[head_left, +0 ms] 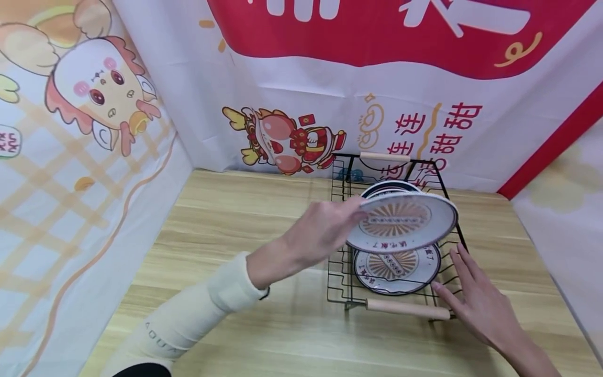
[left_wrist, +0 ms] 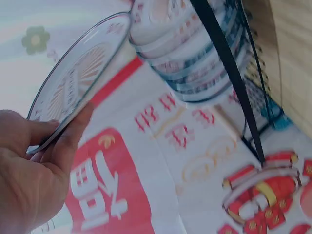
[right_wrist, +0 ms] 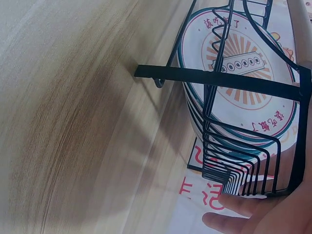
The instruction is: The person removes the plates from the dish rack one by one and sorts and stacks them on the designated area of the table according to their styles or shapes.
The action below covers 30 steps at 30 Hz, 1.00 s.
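My left hand (head_left: pixel 325 228) pinches the left edge of a white plate (head_left: pixel 405 222) printed with an orange sunburst and red characters. In the left wrist view, the thumb is on one face of this plate (left_wrist: pixel 80 73) and the fingers lie behind it. The plate is tilted above a black wire dish rack (head_left: pixel 341 301) with wooden handles. Inside the rack's front part lies a stack of matching plates (right_wrist: pixel 239 105). Stacked bowls (left_wrist: pixel 195 68) stand at its back, partly hidden by the raised plate in the head view. My right hand (head_left: pixel 485 301) rests with extended fingers at the rack's right side.
The rack stands on a light wood-grain table (head_left: pixel 226 209), near the back wall. A white cloth with red and cartoon prints (head_left: pixel 292 78) hangs behind, and printed cloth (head_left: pixel 94 209) also covers the left side. The rack's front wooden handle (head_left: pixel 407 309) faces me.
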{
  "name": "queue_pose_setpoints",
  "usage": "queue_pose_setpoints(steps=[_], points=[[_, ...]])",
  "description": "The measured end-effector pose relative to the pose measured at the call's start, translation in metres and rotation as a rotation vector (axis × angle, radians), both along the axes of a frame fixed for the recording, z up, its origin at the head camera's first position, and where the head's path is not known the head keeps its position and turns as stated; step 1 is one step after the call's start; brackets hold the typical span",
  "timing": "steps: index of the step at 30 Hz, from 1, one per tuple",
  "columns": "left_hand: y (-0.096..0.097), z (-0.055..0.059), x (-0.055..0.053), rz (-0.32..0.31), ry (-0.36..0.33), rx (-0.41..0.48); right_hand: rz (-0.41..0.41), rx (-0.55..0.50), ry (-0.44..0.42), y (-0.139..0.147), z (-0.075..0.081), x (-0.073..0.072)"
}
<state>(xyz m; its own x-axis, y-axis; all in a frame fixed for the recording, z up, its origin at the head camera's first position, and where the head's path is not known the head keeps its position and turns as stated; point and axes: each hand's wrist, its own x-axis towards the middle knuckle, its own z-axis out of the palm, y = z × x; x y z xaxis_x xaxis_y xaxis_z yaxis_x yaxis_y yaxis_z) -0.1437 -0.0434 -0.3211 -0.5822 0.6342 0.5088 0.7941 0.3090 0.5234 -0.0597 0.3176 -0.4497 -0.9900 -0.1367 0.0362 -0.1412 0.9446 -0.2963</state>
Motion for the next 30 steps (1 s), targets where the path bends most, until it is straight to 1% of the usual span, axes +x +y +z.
queue_pose_setpoints(steps=[1,3,5,7,9,12,14,16,19,21,23,26,28,30], points=[[-0.006,0.002,-0.002,0.019,0.004,0.037,0.001,-0.002,0.005,0.000,0.000,0.000],[-0.019,0.006,-0.008,0.081,0.008,0.102,0.005,-0.011,0.021,-0.001,-0.001,0.001],[-0.034,0.010,-0.014,0.165,-0.009,0.161,0.007,-0.010,0.022,-0.002,-0.001,0.001],[-0.049,0.011,-0.022,0.257,-0.037,0.217,0.010,-0.007,0.020,-0.003,-0.002,0.001],[-0.062,0.010,-0.030,0.342,-0.085,0.276,0.009,-0.001,0.019,-0.003,-0.001,0.001],[-0.080,0.003,-0.044,0.465,-0.139,0.331,0.007,0.009,0.017,-0.003,0.000,0.000],[-0.092,-0.007,-0.053,0.538,-0.171,0.338,0.005,0.013,0.008,-0.004,0.001,-0.001],[-0.102,-0.018,-0.061,0.612,-0.211,0.321,0.004,0.015,-0.005,-0.004,0.002,-0.003],[-0.117,-0.037,-0.073,0.696,-0.325,0.287,0.002,0.013,-0.019,-0.006,0.002,-0.003],[-0.125,-0.051,-0.081,0.729,-0.444,0.294,0.000,0.012,-0.020,-0.006,0.001,-0.003],[-0.133,-0.063,-0.089,0.742,-0.572,0.321,-0.004,0.010,-0.022,-0.006,0.001,-0.002],[-0.140,-0.079,-0.101,0.753,-0.743,0.378,-0.009,0.008,-0.024,-0.005,0.002,0.000],[-0.143,-0.088,-0.109,0.759,-0.829,0.388,-0.011,0.007,-0.023,-0.003,0.002,0.000],[-0.145,-0.097,-0.115,0.765,-0.898,0.371,-0.012,0.009,-0.021,-0.002,0.003,0.001]])
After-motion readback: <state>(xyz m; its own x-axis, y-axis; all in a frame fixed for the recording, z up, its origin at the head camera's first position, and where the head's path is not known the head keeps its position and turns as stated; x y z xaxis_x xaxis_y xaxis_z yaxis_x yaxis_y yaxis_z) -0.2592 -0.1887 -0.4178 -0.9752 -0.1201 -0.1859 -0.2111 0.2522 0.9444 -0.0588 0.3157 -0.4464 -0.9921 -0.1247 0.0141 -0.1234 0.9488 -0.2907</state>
